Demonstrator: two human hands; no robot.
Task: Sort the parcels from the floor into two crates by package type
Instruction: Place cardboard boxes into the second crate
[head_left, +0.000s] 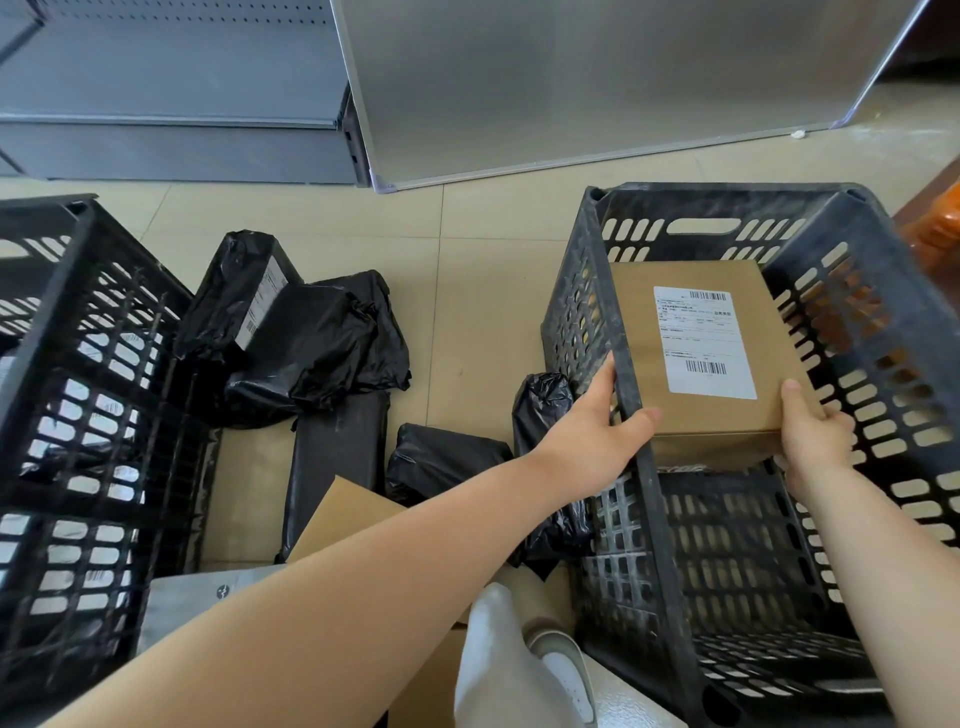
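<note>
Landmark: right crate (649, 332)

Far left of it, left crate (78, 364), black, slotted; white labels show through its slots. Between the two crates, on the tile floor (467, 291): a heap of black bags (322, 343), one with a white label turned up; a long flat black parcel (337, 462) lying toward me from the heap; a small black bag (441, 457) nearer the right crate; another black bag (540, 410) touching the right crate's left wall. A brown envelope corner (343, 514) shows beside my left forearm.

My left hand (597, 441) reaches over the right crate's left rim, thumb on top of the box (701, 353), fingers curled outside the rim. Box is inside the right crate, label up, held above the crate floor. My right hand (810, 441) grasps the box's near right corner, thumb on top, fingers underneath
</note>
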